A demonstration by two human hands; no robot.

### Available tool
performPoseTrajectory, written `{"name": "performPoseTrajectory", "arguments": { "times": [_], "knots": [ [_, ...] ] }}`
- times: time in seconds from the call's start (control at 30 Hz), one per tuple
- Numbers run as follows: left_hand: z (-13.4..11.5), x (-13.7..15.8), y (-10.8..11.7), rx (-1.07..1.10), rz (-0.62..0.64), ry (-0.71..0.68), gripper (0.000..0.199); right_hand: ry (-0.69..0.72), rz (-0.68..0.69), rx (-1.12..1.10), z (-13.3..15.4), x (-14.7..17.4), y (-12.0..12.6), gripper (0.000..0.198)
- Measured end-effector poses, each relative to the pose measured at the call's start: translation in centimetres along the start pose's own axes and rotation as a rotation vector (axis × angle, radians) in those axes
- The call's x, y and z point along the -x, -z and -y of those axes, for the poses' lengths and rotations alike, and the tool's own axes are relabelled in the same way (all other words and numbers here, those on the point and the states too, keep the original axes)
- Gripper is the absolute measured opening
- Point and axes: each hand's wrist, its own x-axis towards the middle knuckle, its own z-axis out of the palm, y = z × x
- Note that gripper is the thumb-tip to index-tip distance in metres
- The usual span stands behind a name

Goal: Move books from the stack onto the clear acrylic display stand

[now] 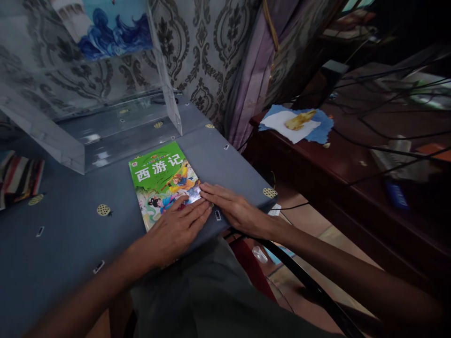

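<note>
A closed picture book [158,173] with a green top and colourful cartoon figures lies flat on the grey-blue table [70,244], near its front edge. Across the lower part of the cover rests my left hand [179,225], fingers stretched out and lying flat. My right hand [236,209] is at the book's right edge, with its fingers extended and their tips touching the cover's side close to my left fingertips. Part of the lower cover is hidden under my left hand.
Behind the book stands a clear acrylic shelf [167,89]. A striped stack [23,176] sits at the far left. To the right is a dark red desk [345,164] with cables and a blue cloth [324,131]. A black curved chair arm [306,277] runs below my right forearm.
</note>
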Motion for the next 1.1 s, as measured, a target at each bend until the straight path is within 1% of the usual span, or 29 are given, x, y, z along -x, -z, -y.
{"name": "performPoseTrajectory", "arguments": {
  "times": [0.1, 0.27, 0.4, 0.53, 0.63, 0.87, 1.0, 1.1],
  "knots": [
    [-1.1, 1.0, 0.0, -0.073, 0.007, 0.038, 0.054, 0.017, -0.019, 0.093, 1.4, 1.1, -0.5, 0.069],
    [-3.0, 2.8, -0.8, -0.185, -0.07, 0.148, 0.054, -0.002, -0.022, 0.27, 3.3, 2.3, -1.6, 0.068],
    [-4.6, 3.4, -1.2, -0.185, -0.081, 0.291, 0.057, -0.025, -0.018, 0.334, 4.6, 2.4, -2.6, 0.07],
    [-5.8, 4.0, -1.6, -0.186, -0.173, 0.403, 0.059, -0.003, -0.022, 0.377, 6.0, 2.1, -3.7, 0.071],
    [-6.3, 4.4, -1.8, -0.191, -0.221, 0.438, 0.06, -0.011, -0.016, 0.412, 6.9, 1.6, -4.4, 0.068],
    [-6.7, 6.4, -1.3, -0.235, -0.231, 0.529, 0.053, 0.047, 0.049, 0.424, 8.7, -0.6, -6.3, 0.054],
    [-6.8, 8.0, -1.0, -0.267, -0.249, 0.547, 0.049, 0.092, 0.096, 0.394, 9.2, -1.6, -7.2, 0.056],
    [-6.8, 8.9, -1.0, -0.291, -0.274, 0.564, 0.047, 0.108, 0.136, 0.382, 9.6, -2.3, -7.3, 0.055]
  ]
}}
